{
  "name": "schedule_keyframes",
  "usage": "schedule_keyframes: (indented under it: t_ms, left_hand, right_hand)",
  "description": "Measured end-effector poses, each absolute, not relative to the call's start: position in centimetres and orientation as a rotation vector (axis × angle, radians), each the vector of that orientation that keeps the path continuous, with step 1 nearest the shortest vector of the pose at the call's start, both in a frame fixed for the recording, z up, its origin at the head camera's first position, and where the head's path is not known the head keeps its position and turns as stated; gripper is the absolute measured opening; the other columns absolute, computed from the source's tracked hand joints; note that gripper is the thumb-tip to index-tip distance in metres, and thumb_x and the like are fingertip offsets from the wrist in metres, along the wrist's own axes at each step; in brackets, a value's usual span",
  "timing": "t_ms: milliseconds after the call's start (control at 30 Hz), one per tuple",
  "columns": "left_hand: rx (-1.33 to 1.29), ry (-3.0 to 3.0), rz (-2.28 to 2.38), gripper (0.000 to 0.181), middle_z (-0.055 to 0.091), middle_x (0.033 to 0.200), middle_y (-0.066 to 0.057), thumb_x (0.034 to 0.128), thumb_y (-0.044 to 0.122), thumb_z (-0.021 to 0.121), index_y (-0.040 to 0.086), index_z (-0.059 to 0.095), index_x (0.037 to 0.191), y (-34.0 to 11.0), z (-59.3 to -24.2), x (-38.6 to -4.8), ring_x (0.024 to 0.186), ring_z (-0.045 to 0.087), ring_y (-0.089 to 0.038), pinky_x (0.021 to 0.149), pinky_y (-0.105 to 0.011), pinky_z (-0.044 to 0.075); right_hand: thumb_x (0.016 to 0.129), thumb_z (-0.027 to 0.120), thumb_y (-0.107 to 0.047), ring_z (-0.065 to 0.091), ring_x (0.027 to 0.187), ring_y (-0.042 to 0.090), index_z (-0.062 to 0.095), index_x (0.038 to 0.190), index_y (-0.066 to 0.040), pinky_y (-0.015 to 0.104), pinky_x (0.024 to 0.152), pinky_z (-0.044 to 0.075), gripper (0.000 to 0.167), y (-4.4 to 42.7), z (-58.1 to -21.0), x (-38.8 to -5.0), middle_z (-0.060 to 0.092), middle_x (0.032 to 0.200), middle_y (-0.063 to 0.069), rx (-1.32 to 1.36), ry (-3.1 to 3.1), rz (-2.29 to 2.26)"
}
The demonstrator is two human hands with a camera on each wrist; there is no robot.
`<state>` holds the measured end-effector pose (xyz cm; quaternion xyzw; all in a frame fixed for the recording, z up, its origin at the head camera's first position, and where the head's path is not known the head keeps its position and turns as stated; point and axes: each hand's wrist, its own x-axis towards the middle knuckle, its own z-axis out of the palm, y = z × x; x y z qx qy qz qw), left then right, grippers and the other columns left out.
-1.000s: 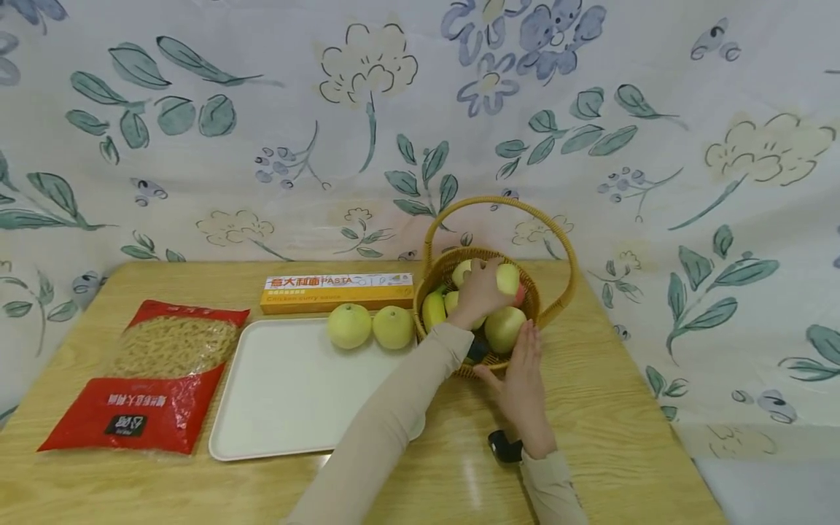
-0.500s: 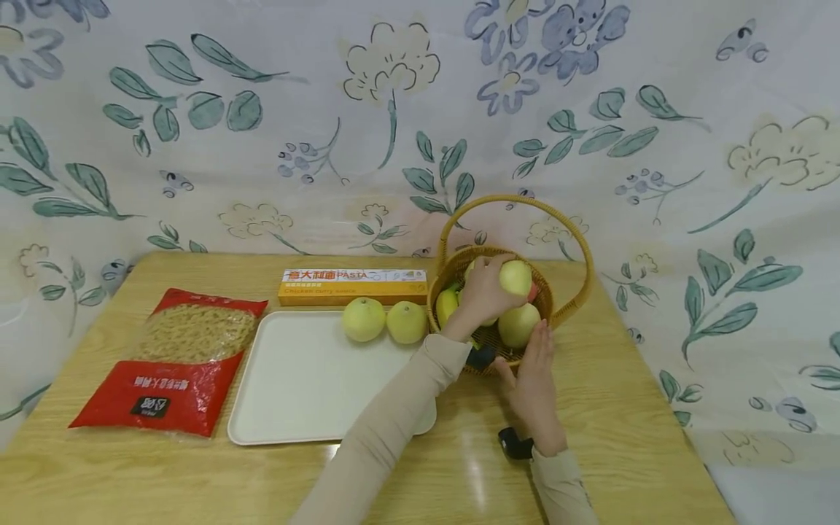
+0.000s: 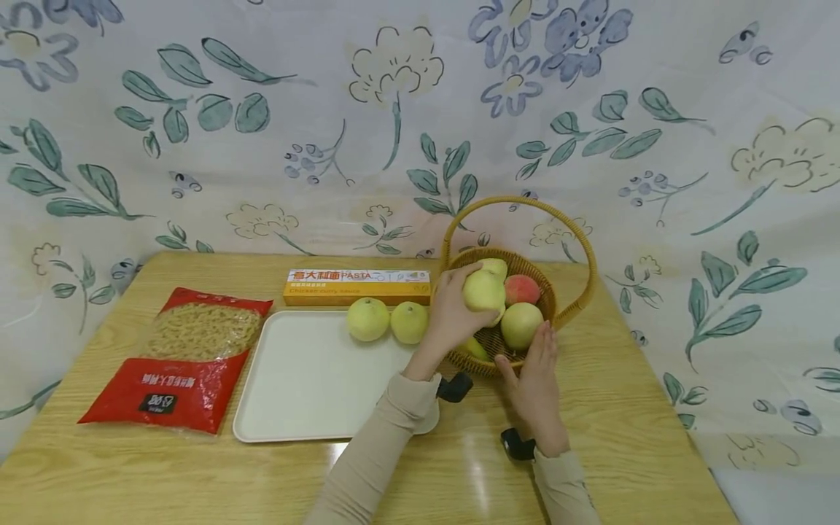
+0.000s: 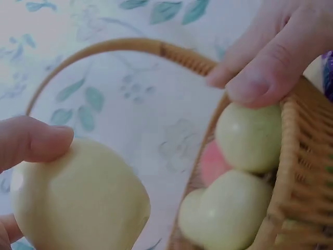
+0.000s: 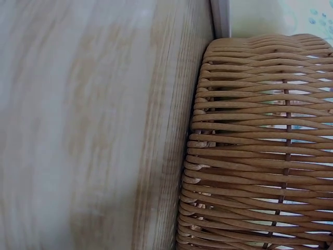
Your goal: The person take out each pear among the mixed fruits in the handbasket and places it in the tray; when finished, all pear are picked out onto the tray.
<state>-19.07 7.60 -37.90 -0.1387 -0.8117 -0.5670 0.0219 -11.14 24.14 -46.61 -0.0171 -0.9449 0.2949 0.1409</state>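
Observation:
Above the left part of the wicker basket (image 3: 485,370), my left hand (image 3: 449,317) holds a pale green pear (image 3: 485,293). The left wrist view shows the thumb pressed on this pear (image 4: 80,195). My right hand (image 3: 534,397) rests against the basket's front right rim, fingers extended; in the left wrist view its fingers (image 4: 255,86) lie over the rim. Inside the basket are a round pale green fruit (image 3: 522,326), a pinkish peach (image 3: 522,289), a second pale fruit (image 3: 494,267) and something yellow-green like a banana (image 3: 474,348), partly hidden.
Left of the basket lies a white tray (image 3: 302,379), with two yellow-green round fruits (image 3: 367,319) at its back right. Behind it stands a pasta box (image 3: 357,288). A red pasta bag (image 3: 177,364) lies at the left. The basket's tall handle (image 3: 525,200) arches overhead.
My left hand has moved left with the pear, from the middle of the basket to its left side, uncovering the peach. The right hand stays at the rim. The head view has shifted slightly.

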Motion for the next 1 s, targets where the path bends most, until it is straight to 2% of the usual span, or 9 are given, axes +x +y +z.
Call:
schedule_keyframes:
  t_ms: [233, 433, 567, 767, 1000]
  left_hand:
    - [-0.12, -2.281, -1.81, 0.075, 0.044, 0.135, -0.019, 0.0697, 0.011, 0.08, 0.014, 0.05, 0.138, 1.4, -37.5, -18.1, 0.117, 0.052, -0.038, 0.096, -0.057, 0.046]
    - [0.107, -2.16, -1.817, 0.075, 0.04, 0.14, -0.018, 0.0731, 0.006, 0.077, 0.009, 0.043, 0.14, -4.4, -38.4, -18.6, 0.124, 0.046, -0.034, 0.103, -0.056, 0.04]
    - [0.235, -2.13, -1.792, 0.075, 0.038, 0.142, -0.019, 0.075, 0.005, 0.074, 0.007, 0.04, 0.142, -7.4, -39.8, -18.9, 0.127, 0.041, -0.033, 0.105, -0.054, 0.036]
    - [0.392, -2.126, -1.8, 0.076, 0.032, 0.148, -0.017, 0.0757, 0.003, 0.07, 0.009, 0.038, 0.144, -9.9, -41.9, -19.1, 0.128, 0.039, -0.034, 0.103, -0.054, 0.036]
    - [0.479, -2.194, -1.781, 0.075, 0.031, 0.146, -0.019, 0.0758, 0.004, 0.07, 0.009, 0.037, 0.143, -10.7, -43.4, -19.0, 0.126, 0.039, -0.036, 0.1, -0.055, 0.038]
  right_hand:
    - [0.095, 0.038, -0.062, -0.004, 0.148, 0.046, -0.008, 0.152, 0.005, 0.062, 0.116, 0.011, 0.099, 24.1, -46.9, -11.2, -0.001, 0.157, 0.035, -0.022, -2.667, 0.855]
    - [0.097, 0.047, -0.052, -0.004, 0.148, 0.045, -0.008, 0.151, 0.007, 0.061, 0.117, 0.012, 0.097, 24.1, -46.6, -11.2, -0.005, 0.159, 0.031, -0.071, -2.739, 0.853]
    - [0.097, 0.048, -0.05, -0.005, 0.148, 0.045, -0.008, 0.151, 0.008, 0.06, 0.117, 0.012, 0.097, 24.1, -46.5, -11.1, -0.007, 0.159, 0.031, -0.076, -2.771, 0.857]
    - [0.097, 0.046, -0.052, -0.005, 0.148, 0.045, -0.008, 0.151, 0.008, 0.06, 0.117, 0.012, 0.097, 24.2, -46.3, -11.0, -0.008, 0.159, 0.03, -0.073, -2.774, 0.847]
    - [0.097, 0.045, -0.054, -0.005, 0.147, 0.046, -0.007, 0.15, 0.01, 0.059, 0.118, 0.009, 0.098, 24.1, -46.4, -11.0, -0.006, 0.158, 0.032, -0.057, -2.772, 0.84]
